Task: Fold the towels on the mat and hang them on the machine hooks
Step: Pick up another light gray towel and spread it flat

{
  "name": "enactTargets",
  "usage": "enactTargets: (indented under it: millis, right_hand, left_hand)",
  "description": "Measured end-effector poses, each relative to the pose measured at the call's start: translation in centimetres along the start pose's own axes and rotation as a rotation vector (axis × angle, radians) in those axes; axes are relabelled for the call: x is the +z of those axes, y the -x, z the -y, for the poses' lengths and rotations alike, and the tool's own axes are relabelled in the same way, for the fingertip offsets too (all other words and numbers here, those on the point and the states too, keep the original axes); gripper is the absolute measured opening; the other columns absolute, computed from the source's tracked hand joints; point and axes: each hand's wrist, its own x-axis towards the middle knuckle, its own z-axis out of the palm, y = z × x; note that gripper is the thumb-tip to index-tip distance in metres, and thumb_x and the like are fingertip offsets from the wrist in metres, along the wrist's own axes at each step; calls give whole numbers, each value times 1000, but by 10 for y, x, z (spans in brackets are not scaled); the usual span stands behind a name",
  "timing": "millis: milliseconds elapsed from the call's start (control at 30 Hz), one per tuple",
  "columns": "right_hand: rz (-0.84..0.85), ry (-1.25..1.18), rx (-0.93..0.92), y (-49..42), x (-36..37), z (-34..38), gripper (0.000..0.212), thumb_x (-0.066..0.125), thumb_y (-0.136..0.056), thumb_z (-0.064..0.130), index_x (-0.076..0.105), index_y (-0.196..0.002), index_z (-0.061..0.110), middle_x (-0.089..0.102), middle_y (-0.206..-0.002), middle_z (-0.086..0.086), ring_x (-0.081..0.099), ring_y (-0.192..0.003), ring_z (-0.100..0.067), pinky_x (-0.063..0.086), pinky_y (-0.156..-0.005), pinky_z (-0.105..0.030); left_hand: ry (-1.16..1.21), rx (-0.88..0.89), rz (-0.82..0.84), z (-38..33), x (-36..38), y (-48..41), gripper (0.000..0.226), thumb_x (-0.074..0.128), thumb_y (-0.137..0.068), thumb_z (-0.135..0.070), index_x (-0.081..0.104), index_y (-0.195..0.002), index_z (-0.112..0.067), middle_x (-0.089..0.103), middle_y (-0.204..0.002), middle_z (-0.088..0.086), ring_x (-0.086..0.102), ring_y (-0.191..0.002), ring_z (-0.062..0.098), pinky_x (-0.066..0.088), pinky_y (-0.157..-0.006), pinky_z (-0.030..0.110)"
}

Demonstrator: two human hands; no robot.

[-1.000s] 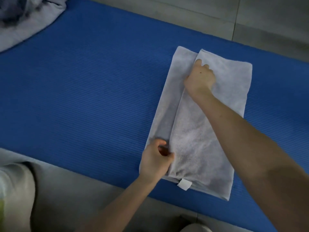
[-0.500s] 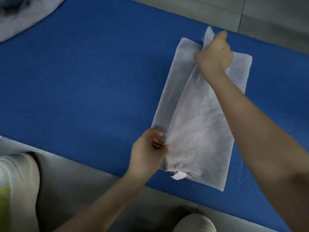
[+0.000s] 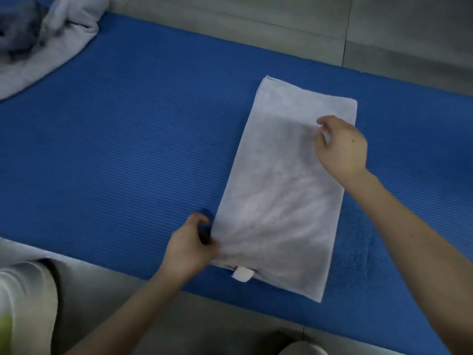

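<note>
A pale grey towel (image 3: 284, 190) lies folded in a long narrow rectangle on the blue mat (image 3: 122, 149), with a white tag (image 3: 242, 274) sticking out at its near edge. My left hand (image 3: 190, 245) pinches the towel's near left edge between thumb and fingers. Over the towel's far right part is my right hand (image 3: 340, 147), thumb and forefinger curled close together just above the cloth. Whether they pinch the top layer is not visible. No machine or hooks are in view.
A heap of unfolded pale towels (image 3: 43, 44) lies on the mat's far left corner. Grey tiled floor (image 3: 281, 21) borders the mat at the far and near sides. My knee in light trousers (image 3: 23, 303) is at the bottom left.
The lifted top layer has come down flat, so the towel shows one smooth face. My right hand moved from the far edge back toward the right side. My left hand stayed at the near left edge.
</note>
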Motion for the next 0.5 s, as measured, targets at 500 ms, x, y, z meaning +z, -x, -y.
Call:
enactTargets:
  millis: [500]
  right_hand:
    - [221,198,-617,62,10,-44,37,76,-74,22,69,-109,17,65,-114,-7,62,-102,-28,36,-94,-38]
  left_hand:
    - [-724,771,-458,-8,-63,-79,23,54,-78,-20,67,-89,-4,57,-77,16,56,-71,36,50,-62,41]
